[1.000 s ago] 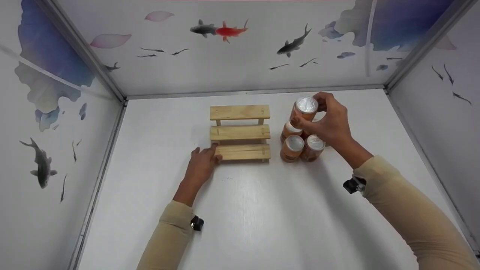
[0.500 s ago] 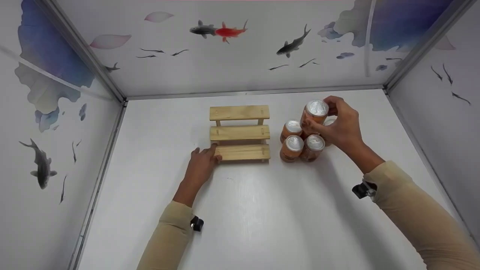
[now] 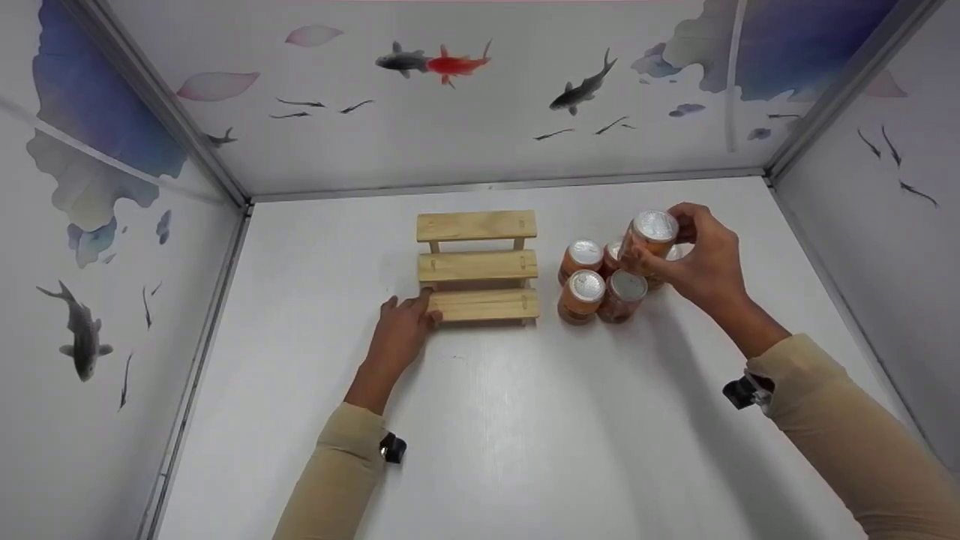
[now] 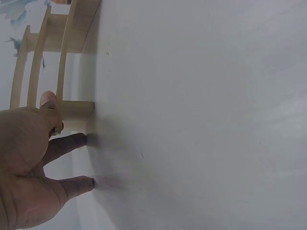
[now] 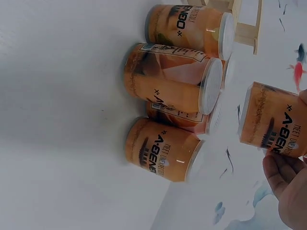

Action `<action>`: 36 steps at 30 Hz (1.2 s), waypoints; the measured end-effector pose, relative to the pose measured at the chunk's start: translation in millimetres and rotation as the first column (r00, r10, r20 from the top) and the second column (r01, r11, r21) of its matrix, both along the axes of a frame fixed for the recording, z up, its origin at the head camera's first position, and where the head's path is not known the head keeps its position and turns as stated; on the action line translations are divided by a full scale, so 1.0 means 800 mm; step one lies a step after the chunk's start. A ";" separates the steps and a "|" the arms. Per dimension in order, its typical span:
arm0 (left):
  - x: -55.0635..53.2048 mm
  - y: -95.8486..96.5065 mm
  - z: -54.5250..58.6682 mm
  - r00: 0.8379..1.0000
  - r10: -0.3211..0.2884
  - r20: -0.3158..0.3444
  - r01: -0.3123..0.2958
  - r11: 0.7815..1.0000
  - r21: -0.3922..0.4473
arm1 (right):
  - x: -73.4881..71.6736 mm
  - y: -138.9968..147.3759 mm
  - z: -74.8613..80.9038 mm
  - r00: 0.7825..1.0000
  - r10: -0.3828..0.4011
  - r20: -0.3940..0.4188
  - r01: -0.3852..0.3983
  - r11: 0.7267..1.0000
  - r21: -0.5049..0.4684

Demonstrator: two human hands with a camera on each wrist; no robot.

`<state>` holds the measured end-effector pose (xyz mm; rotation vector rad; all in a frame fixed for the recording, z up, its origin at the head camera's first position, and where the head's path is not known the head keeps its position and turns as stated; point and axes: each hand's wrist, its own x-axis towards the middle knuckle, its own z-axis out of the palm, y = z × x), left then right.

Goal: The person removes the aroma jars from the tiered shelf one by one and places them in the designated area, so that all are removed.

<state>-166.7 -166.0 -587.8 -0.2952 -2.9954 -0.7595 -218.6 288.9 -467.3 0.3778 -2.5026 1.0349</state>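
Note:
My left hand [image 3: 403, 334] grips the left end of the lowest step of a three-tier wooden stand [image 3: 484, 306]. In the left wrist view, thumb and finger pinch the step's end while other fingertips [image 4: 85, 184] reach down to the table. My right hand [image 3: 709, 259] holds an orange-labelled can [image 3: 654, 226] with a silver lid, upright by its sides. This can is raised over the right part of a cluster of several similar cans [image 3: 583, 300]. The right wrist view shows a gap between the held can [image 5: 273, 120] and the standing cans [image 5: 165, 151].
The cans stand close together on the white table [image 3: 480, 435], just right of the stand. A back wall [image 3: 480, 142] and side walls [image 3: 112, 300], printed with fish and petals, enclose the table. Black wrist cameras [image 3: 742, 391] sit at both cuffs.
My right hand has moved right and nearer to me with the can, across the cluster, uncovering more of the rear cans. The left hand and the stand stay in place.

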 end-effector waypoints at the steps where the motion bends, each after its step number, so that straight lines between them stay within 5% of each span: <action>1: -0.001 -0.003 -0.007 1.000 -0.004 -0.021 0.004 1.000 0.005 | 0.001 0.001 0.000 1.000 -0.002 0.002 0.002 1.000 -0.001; 6: -0.001 -0.004 -0.007 0.999 -0.014 -0.036 0.015 1.000 0.017 | 0.006 0.009 -0.004 1.000 -0.017 0.011 0.017 1.000 -0.005; 13: -0.034 -0.023 -0.084 0.999 0.004 -0.033 -0.003 1.000 0.014 | 0.010 0.027 -0.012 0.999 -0.027 -0.024 0.028 0.999 0.041; 14: -0.034 -0.023 -0.085 0.999 0.005 -0.035 -0.005 1.000 0.007 | 0.011 0.029 -0.012 0.999 -0.026 -0.025 0.027 0.999 0.045; 18: -0.031 -0.020 -0.079 0.999 0.007 -0.040 -0.007 1.000 0.009 | 0.016 0.037 -0.015 0.999 -0.035 -0.015 0.035 0.999 0.041; 25: -0.009 -0.008 -0.022 0.997 -0.019 -0.075 0.021 0.999 0.030 | 0.024 0.046 -0.020 0.999 -0.046 0.025 0.046 0.999 0.021; 36: -0.001 -0.001 -0.005 0.999 0.003 -0.041 -0.004 1.000 -0.006 | 0.033 0.055 -0.023 0.996 -0.063 0.068 0.060 0.998 0.035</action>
